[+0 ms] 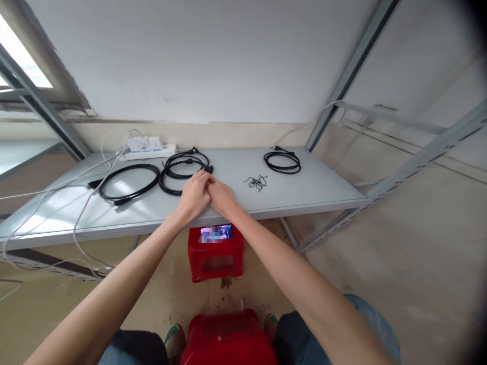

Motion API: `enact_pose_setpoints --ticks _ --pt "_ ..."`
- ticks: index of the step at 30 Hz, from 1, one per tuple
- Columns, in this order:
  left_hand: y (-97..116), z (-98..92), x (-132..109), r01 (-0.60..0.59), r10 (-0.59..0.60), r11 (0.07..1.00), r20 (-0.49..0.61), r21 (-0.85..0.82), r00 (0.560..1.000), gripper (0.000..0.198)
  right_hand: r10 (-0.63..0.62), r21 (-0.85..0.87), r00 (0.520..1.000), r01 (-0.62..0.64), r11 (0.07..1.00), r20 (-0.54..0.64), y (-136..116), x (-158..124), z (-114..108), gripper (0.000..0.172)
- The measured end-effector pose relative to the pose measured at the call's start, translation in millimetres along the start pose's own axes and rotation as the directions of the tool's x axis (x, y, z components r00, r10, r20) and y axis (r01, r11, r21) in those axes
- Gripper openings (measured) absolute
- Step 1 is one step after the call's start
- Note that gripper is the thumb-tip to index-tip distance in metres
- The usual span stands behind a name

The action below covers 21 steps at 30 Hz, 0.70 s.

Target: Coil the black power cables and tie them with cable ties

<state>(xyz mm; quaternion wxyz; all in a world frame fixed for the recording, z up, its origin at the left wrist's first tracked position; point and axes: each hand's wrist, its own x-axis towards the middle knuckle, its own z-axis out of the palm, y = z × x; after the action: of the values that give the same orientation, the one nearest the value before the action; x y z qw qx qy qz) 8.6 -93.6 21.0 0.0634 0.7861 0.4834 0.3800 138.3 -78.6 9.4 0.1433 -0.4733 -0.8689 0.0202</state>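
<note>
Hands meet at the near middle of the grey worktop (312, 187), seen from the head camera looking down over both forearms. The left hand (195, 195) and the right hand (222, 196) are pressed together, fingers curled in and touching at the knuckles, just at the near edge of a coiled black cable (182, 170). The cable's plug end (208, 169) pokes out right above the two hands, and the fingers of both seem closed on that end or on a small tie around it; the hands hide the grip itself, so I cannot tell exactly what is pinched.

The coil lies away from the person and a little to the left of the hands, so the left hand is the nearer one to its loops. Its loops lie flat, stretched left to right along the worktop.

Further left is a second coiled cable (127, 183), loose and well apart from the hands. A third coiled cable (282, 161) lies far right near the back. Between it and the hands is a small heap of twist ties (257, 182), near the right hand but not touching. A white power strip (146, 148) lies by the wall. Below the worktop stands a red stool (215, 253) with a phone (216, 232) on it.
</note>
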Motion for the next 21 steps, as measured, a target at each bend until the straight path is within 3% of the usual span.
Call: enact_pose_setpoints --ticks 9,12,15,21 --pt "28.0 -4.8 -0.6 -0.024 0.003 0.983 0.11 0.184 0.994 0.034 0.057 -0.031 0.989 -0.062 0.998 -0.138 1.5 0.8 9.9 0.036" --pt "39.3 2.0 7.0 0.007 -0.047 0.956 0.132 0.293 0.99 0.035 0.082 -0.039 0.984 -0.089 0.995 -0.158 5.4 1.9 17.1 0.042" --pt "44.5 13.3 15.1 0.0 -0.066 0.912 0.147 0.41 0.987 0.036 0.109 -0.059 0.983 -0.119 0.991 -0.149 12.7 7.1 32.0 0.058" --pt "46.1 34.5 18.2 -0.056 -0.06 0.882 0.229 0.467 0.972 0.052 0.211 -0.045 0.96 -0.223 0.974 -0.186 24.9 19.3 65.0 0.072"
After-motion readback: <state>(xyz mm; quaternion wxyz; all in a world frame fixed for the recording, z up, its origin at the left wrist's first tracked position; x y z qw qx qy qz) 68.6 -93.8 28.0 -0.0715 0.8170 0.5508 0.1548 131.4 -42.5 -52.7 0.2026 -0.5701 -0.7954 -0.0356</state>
